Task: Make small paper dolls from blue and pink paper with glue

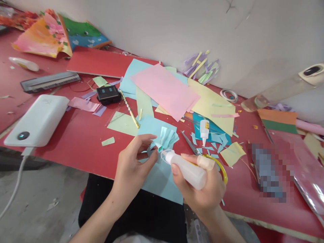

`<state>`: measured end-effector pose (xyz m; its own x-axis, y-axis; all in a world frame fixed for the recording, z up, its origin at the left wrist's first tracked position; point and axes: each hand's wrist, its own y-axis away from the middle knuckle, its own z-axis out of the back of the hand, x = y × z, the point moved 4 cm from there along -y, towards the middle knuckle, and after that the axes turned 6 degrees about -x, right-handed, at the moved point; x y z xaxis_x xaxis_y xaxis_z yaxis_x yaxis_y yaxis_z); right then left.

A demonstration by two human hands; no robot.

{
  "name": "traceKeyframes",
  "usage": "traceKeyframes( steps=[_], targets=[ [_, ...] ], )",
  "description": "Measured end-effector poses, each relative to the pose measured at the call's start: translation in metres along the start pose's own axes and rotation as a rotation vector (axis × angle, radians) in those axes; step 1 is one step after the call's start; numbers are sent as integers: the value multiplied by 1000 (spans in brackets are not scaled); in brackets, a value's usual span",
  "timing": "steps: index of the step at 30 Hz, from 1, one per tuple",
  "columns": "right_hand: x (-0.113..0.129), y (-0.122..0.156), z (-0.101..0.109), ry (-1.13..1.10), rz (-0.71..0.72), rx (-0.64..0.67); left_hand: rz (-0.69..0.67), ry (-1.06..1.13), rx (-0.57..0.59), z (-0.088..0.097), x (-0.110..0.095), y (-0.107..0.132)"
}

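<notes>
Between the thumb and fingers of my left hand [138,157] is a light-blue paper flower [167,137] with fringed strips spreading away from me. My right hand [202,180] is wrapped round a white glue bottle [188,170], and a bandage-like strip covers one finger. The bottle's nozzle points left and meets or nearly meets the flower's base, where a small green spot shows. Light-blue paper sheets [163,184] lie beneath both hands. Scissors [191,143] with yellow handles lie partly hidden behind my right hand.
A smaller glue bottle [204,131] lies among blue scraps. Pink paper [164,91], yellow paper [215,101] and a striped pencil [130,109] lie beyond my hands. A white power bank [37,119] with a cable sits left. A clear bottle [275,91] leans right, by the wall.
</notes>
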<state>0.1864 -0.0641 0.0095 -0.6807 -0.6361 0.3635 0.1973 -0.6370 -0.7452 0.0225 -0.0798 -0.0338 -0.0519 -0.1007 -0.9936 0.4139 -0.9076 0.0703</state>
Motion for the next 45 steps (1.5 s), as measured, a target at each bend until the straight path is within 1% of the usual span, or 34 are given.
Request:
traceKeyframes(
  steps=[2,4,6,8,9,10,11,12,14,16,18,20,22,24,27,32,35,40,45],
  targets=[
    [-1,2,1,-1,-1,-4,4,-18,-13,1,1,0],
    [-5,5,6,-31,-39,-50,14,-26,-20,3,2,-1],
    [-13,8,12,-107,-140,-152,27,-15,-19,3,4,-1],
    [-26,11,16,-272,-294,-235,48,18,-16,4,5,-2],
    [-32,12,16,-363,-377,-247,60,37,-13,4,5,-3],
    [-39,13,14,-433,-449,-229,70,51,-10,4,5,-3],
    [-44,14,12,-453,-496,-194,80,59,-5,4,5,-4],
    [-48,15,11,-406,-502,-145,84,63,-1,4,5,-4],
    [-54,17,8,-167,-429,-35,82,65,6,5,5,-5],
    [-57,19,3,79,-298,81,77,71,8,5,5,-5],
    [-56,20,-1,181,-170,160,90,75,14,5,4,-6],
    [-50,17,-2,157,-37,158,122,82,28,5,5,-6],
    [-40,11,0,64,87,140,154,106,48,4,5,-7],
    [-31,7,1,-49,162,164,172,132,76,2,6,-7],
    [-22,4,1,-173,208,228,186,152,114,1,7,-8],
    [-19,6,-1,-208,249,250,176,147,167,2,8,-7],
    [-14,5,-3,-190,252,228,154,107,193,3,8,-5],
    [-6,2,-8,-164,252,177,78,47,195,3,6,-2],
    [-4,1,-11,-149,253,154,22,-7,201,3,1,-1]
  ],
)
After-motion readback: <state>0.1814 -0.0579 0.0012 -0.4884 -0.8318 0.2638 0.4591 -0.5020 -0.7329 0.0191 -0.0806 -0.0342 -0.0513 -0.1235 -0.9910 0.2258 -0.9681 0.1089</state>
